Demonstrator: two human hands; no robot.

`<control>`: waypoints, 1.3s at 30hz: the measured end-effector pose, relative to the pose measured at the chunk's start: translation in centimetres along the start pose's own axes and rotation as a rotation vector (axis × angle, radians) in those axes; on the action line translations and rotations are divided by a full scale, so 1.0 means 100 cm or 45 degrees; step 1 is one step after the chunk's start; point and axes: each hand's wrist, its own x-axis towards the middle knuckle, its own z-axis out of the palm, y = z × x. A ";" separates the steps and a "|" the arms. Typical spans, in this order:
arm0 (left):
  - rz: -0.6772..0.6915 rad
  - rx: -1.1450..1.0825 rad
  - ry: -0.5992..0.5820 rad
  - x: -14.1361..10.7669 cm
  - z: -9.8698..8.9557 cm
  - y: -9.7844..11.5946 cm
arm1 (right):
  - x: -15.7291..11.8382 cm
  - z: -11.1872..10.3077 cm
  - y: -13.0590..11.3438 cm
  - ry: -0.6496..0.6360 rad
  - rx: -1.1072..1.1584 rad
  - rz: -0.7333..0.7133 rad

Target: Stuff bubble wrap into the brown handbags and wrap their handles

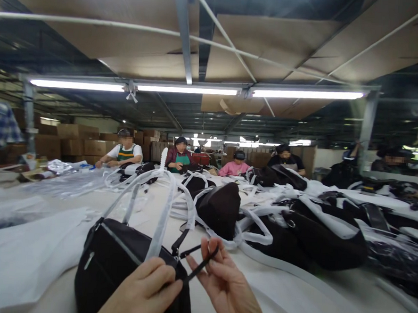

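A black bag (105, 268) with a silver zipper pull stands on the white table in front of me, its handles wrapped in white material (165, 215). My left hand (147, 289) is closed at the bag's right side, pinching a thin black strap (198, 269). The strap runs from there to my right hand (224, 282), where it loops over the fingertips and is held between thumb and fingers. Near the bag's top right corner, the strap's other stretch meets a small metal ring.
More black bags (222, 209) with white-wrapped handles lie beyond and to the right (317, 234). White sheets (22, 258) cover the table's left side, with clear plastic (69, 181) farther back. Several people sit across the table, one in pink (233, 168).
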 end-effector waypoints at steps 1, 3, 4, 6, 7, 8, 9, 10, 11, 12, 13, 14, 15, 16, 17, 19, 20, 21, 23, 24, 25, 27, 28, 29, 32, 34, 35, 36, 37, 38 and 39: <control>-0.022 -0.043 0.003 0.002 0.002 -0.001 | 0.000 0.000 -0.006 -0.021 -0.036 -0.024; -0.115 -0.105 0.021 0.009 0.006 -0.005 | -0.001 -0.001 -0.018 -0.079 -0.110 -0.023; -0.178 -0.140 0.009 0.013 0.007 -0.008 | -0.002 0.000 -0.025 -0.121 -0.154 -0.012; -0.324 -0.241 -0.097 0.025 0.006 -0.012 | -0.005 0.001 -0.036 -0.224 -0.324 -0.030; -0.386 -0.299 -0.168 0.032 0.004 -0.014 | -0.008 0.003 -0.041 -0.276 -0.463 -0.062; -0.444 -0.351 -0.249 0.040 0.000 -0.016 | -0.011 0.004 -0.045 -0.324 -0.631 -0.086; -0.490 -0.395 -0.325 0.048 -0.004 -0.017 | -0.014 0.006 -0.049 -0.368 -0.805 -0.105; -0.515 -0.433 -0.395 0.056 -0.007 -0.019 | -0.018 0.007 -0.053 -0.405 -0.970 -0.119; -0.510 -0.469 -0.455 0.062 -0.010 -0.021 | -0.022 0.009 -0.055 -0.427 -1.112 -0.146; -0.474 -0.509 -0.500 0.068 -0.012 -0.024 | -0.025 0.011 -0.057 -0.442 -1.243 -0.193; -0.416 -0.559 -0.541 0.073 -0.013 -0.027 | -0.028 0.012 -0.059 -0.456 -1.365 -0.266; -0.353 -0.609 -0.573 0.077 -0.013 -0.029 | -0.030 0.014 -0.060 -0.471 -1.483 -0.356; -0.296 -0.649 -0.595 0.079 -0.012 -0.032 | -0.031 0.015 -0.060 -0.482 -1.582 -0.435; -0.252 -0.669 -0.603 0.080 -0.010 -0.035 | -0.032 0.016 -0.060 -0.488 -1.656 -0.475; -0.218 -0.671 -0.599 0.080 -0.007 -0.036 | -0.031 0.016 -0.060 -0.483 -1.695 -0.485; -0.160 -0.635 -0.556 0.078 -0.002 -0.039 | -0.029 0.016 -0.059 -0.435 -1.694 -0.459; -0.129 -0.604 -0.517 0.076 0.001 -0.039 | -0.028 0.015 -0.058 -0.399 -1.670 -0.436; -0.098 -0.573 -0.474 0.074 0.004 -0.038 | -0.027 0.014 -0.058 -0.370 -1.647 -0.414; -0.046 -0.500 -0.381 0.069 0.010 -0.037 | -0.025 0.014 -0.057 -0.348 -1.634 -0.389; -0.022 -0.450 -0.314 0.066 0.014 -0.036 | -0.025 0.014 -0.057 -0.349 -1.654 -0.395; -0.004 -0.398 -0.246 0.064 0.019 -0.035 | -0.025 0.014 -0.057 -0.355 -1.703 -0.415; 0.009 -0.308 -0.125 0.061 0.028 -0.034 | -0.026 0.015 -0.057 -0.386 -1.864 -0.469; 0.003 -0.275 -0.073 0.060 0.033 -0.034 | -0.026 0.016 -0.057 -0.399 -1.954 -0.493; -0.014 -0.255 -0.036 0.059 0.037 -0.034 | -0.026 0.017 -0.057 -0.406 -2.049 -0.517; -0.080 -0.265 0.002 0.057 0.046 -0.035 | -0.024 0.016 -0.056 -0.362 -2.360 -0.690; -0.088 -0.304 0.011 0.057 0.049 -0.035 | -0.023 0.015 -0.056 -0.328 -2.525 -0.841; -0.085 -0.316 0.024 0.057 0.051 -0.035 | -0.023 0.015 -0.055 -0.352 -2.560 -0.859; -0.081 -0.317 0.046 0.058 0.052 -0.035 | -0.024 0.015 -0.055 -0.398 -2.560 -0.841; -0.086 -0.303 0.069 0.059 0.054 -0.035 | -0.024 0.015 -0.055 -0.445 -2.543 -0.808; -0.102 -0.276 0.084 0.060 0.056 -0.033 | -0.024 0.015 -0.054 -0.484 -2.531 -0.777; -0.125 -0.241 0.095 0.061 0.057 -0.032 | -0.024 0.015 -0.053 -0.494 -2.539 -0.769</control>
